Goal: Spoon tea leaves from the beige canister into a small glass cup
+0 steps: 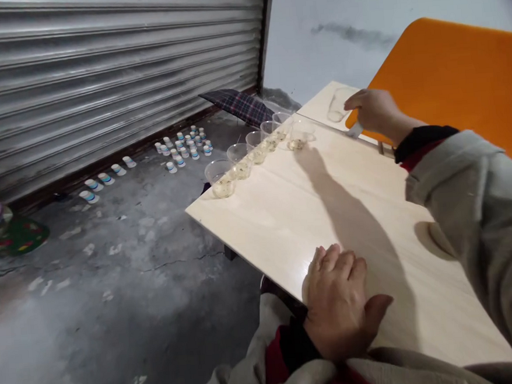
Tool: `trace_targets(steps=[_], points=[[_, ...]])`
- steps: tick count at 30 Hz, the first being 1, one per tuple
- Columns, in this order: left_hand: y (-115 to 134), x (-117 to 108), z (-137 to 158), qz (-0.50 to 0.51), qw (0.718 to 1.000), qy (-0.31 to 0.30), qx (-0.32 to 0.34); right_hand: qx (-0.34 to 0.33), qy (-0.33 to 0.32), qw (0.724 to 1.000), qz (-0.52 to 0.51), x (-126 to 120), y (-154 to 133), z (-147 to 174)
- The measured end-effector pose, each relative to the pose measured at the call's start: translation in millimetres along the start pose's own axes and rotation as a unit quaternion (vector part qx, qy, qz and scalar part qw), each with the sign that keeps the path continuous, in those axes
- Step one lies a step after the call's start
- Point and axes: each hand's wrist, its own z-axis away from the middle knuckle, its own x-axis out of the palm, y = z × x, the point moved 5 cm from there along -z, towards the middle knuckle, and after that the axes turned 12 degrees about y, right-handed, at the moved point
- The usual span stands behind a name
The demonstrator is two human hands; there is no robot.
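My left hand rests palm down on the pale wooden tabletop, fingers extended and thumb out, holding nothing. At the far right edge, my right hand has its fingers curled beside a clear container. A small whitish piece shows below those fingers; what it is cannot be made out. Along the far left edge stands a row of clear plastic cups, each with a little pale, speckled content at the bottom. Another clear cup sits just right of the row.
An orange panel stands beyond the table's right side. Several small white-and-blue cups are on the concrete floor by the metal shutter. A plaid umbrella is behind the table. A round object is partly hidden by my right sleeve.
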Motion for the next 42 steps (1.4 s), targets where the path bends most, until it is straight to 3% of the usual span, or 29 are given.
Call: trace_targets(steps=[3,8,12,17,22,25,28,34,37,42], points=[[0.9,-5.0,0.2,-0.012,0.999,0.037,0.010,-0.009,0.013,0.995,0.095,-31.1,-37.1,50.8],[-7.9,-14.4,4.5,0.041,0.985,0.167,-0.033,-0.042,-0.026,0.991,0.124,-62.7,-132.9,158.0],[-20.5,-20.7,5.3,0.092,0.959,0.259,-0.073,-0.059,-0.080,0.993,0.070,-61.9,-203.9,236.7],[-21.8,-26.9,4.1,0.057,0.962,0.260,-0.056,-0.050,-0.154,0.987,-0.027,-45.5,-245.9,298.9],[-19.4,-38.2,12.5,0.040,0.966,0.247,-0.065,-0.069,-0.173,0.981,-0.053,-40.7,-260.9,318.9],[-30.4,-51.8,19.4,0.061,0.959,0.265,-0.083,-0.074,-0.165,0.982,-0.062,-48.8,-263.1,327.1],[-63.4,-81.6,26.3,0.061,0.929,0.337,-0.138,-0.059,-0.135,0.988,-0.054,-65.9,-250.8,344.3],[-148.8,-163.9,24.8,0.018,0.859,0.475,-0.191,-0.023,-0.071,0.997,0.013,-106.9,-199.1,409.7],[-176.1,-195.5,10.5,0.022,0.844,0.504,-0.181,0.013,-0.071,0.996,0.057,-124.7,-180.6,438.3],[-202.5,-223.7,-18.0,0.021,0.856,0.486,-0.174,-0.001,-0.055,0.994,0.098,-144.0,-167.0,464.4]])
